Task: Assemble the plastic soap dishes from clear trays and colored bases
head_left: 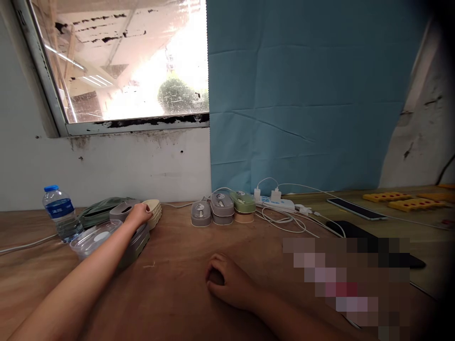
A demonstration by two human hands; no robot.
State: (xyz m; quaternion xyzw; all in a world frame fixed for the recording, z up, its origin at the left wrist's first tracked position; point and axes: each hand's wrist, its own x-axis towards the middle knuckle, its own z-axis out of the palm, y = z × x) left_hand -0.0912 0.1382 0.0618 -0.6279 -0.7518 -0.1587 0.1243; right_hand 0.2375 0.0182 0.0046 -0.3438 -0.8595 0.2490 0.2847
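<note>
My left hand (142,215) reaches out to a stack of cream oval containers (155,213) at the back left. Its fingers are closed at the near rim of the top one; the exact grip is partly hidden. Beside and under that forearm are a grey container (122,210) and a clear plastic tub (95,237). My right hand (231,282) rests on the brown tabletop (170,298), loosely curled, with a gap between thumb and fingers and nothing in it. Beyond it stand a small grey lidded box (201,214), stacked grey boxes (222,208) and a green-lidded box (243,202).
A water bottle (61,213) and a dark green cloth pouch (99,210) stand at the left. A white power strip (275,203) with loose cables, a phone (355,209) and yellow perforated pieces (417,203) lie at the right. A blurred patch covers the front right.
</note>
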